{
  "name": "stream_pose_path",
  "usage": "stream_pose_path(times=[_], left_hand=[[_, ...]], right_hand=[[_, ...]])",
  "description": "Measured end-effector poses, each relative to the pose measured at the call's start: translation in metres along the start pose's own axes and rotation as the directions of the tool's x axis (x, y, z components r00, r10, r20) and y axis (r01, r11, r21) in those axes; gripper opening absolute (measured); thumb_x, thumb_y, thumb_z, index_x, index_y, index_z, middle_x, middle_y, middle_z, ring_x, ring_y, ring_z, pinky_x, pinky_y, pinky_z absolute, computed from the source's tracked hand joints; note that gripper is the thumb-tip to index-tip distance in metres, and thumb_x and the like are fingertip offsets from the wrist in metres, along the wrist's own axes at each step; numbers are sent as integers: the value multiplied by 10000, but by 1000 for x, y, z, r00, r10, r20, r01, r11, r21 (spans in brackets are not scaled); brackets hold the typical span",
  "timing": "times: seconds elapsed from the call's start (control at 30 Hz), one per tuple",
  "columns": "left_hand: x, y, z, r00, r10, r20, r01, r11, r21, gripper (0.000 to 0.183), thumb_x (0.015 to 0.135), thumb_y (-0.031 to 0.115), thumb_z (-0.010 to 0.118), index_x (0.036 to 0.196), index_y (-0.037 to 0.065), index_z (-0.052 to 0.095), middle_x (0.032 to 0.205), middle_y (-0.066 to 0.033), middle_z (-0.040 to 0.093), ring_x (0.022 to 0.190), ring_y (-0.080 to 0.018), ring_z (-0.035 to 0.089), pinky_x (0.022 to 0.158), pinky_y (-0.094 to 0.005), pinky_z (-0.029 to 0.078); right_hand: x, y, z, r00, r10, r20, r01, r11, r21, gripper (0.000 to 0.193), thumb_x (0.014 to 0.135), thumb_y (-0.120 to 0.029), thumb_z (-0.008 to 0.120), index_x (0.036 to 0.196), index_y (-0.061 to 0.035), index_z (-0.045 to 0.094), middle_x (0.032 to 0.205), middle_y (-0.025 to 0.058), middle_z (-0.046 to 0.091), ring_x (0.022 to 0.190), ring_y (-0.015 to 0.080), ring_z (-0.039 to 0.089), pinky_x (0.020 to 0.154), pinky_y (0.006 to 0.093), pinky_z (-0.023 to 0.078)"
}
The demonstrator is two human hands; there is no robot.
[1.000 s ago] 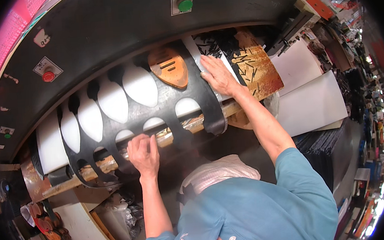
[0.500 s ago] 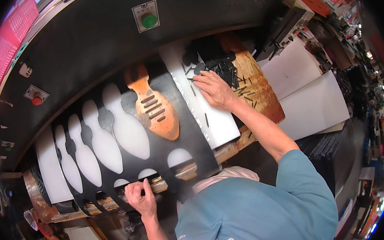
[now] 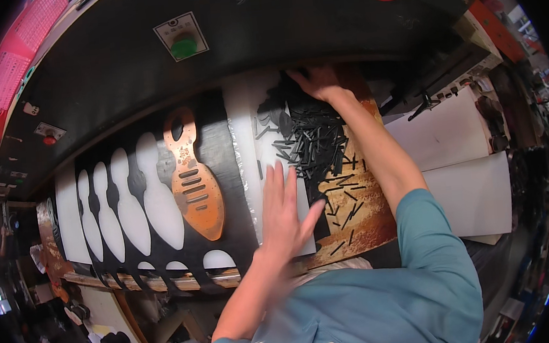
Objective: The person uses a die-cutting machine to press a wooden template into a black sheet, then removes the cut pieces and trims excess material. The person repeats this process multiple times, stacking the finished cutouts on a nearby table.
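Observation:
My left hand (image 3: 282,213) is open, fingers spread, over the white cutting board (image 3: 247,148) beside a pile of small black strips (image 3: 314,139). At the far end of that pile, by the dark machine beam, reaches my right hand (image 3: 320,83). One digit of it stretches out; the other fingers are partly hidden, and nothing shows in its grasp. Left of the white board lies a black sheet (image 3: 226,175) with several sole-shaped cutouts showing white beneath. On this sheet rests an orange-brown, sole-shaped cutting die (image 3: 201,206) with a hole and several slots.
The dark machine beam (image 3: 315,26), carrying a green button (image 3: 183,46) and a red button (image 3: 49,139), spans the far side. Loose strips lie on the worn brown board (image 3: 372,222). White sheets (image 3: 462,182) are at the right, and a pink basket (image 3: 20,56) stands far left.
My left hand has moved from the bench's front edge up and right over the white board, its fingers opening. My right hand has reached farther away, toward the beam. The camera view has shifted.

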State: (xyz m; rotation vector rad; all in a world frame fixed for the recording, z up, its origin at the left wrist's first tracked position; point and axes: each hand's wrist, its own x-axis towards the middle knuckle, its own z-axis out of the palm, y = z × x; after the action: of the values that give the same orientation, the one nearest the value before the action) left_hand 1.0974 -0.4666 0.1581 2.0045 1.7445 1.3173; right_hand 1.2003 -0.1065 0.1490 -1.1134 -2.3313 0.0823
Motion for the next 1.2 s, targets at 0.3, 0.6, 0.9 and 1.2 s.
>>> stream_pose_path(times=[0.3, 0.6, 0.9, 1.2], left_hand=[[84, -56, 69, 984, -167, -64, 179, 909, 377, 1104, 911, 507, 821, 1662, -73, 256, 1680, -437, 234, 1582, -599, 211, 1296, -635, 191], [115, -89, 77, 973, -88, -211, 149, 944, 293, 1102, 903, 458, 846, 1643, -101, 251, 1690, -414, 232, 1569, -605, 236, 1277, -634, 249], [100, -70, 76, 994, -52, -99, 76, 962, 261, 988, 902, 325, 850, 1606, -125, 322, 1588, -341, 451, 1518, -544, 375, 1275, -577, 286], [79, -46, 79, 990, -139, -5, 135, 953, 270, 1256, 816, 594, 874, 1628, -127, 243, 1645, -429, 298, 1567, -591, 244, 1290, -630, 225]], right_hand=[[-21, -20, -6, 944, -125, 307, 27, 952, 306, 554, 1030, -534, 625, 1359, -100, 726, 1442, 244, 656, 1352, 436, 603, 1129, 481, 494], [4, -60, -10, 908, -93, 409, -70, 928, 366, 441, 1033, -440, 642, 1266, -81, 750, 1211, 224, 759, 1130, 433, 718, 967, 468, 575], [-56, -35, -24, 870, -460, 181, 300, 782, 546, 305, 985, -212, 652, 1213, -32, 745, 1279, 133, 729, 1247, 322, 667, 1131, 474, 507], [-34, -4, -24, 961, -27, 275, -73, 935, 348, 494, 1020, -469, 653, 1299, -74, 754, 1184, 241, 762, 1137, 428, 710, 1016, 465, 549]])
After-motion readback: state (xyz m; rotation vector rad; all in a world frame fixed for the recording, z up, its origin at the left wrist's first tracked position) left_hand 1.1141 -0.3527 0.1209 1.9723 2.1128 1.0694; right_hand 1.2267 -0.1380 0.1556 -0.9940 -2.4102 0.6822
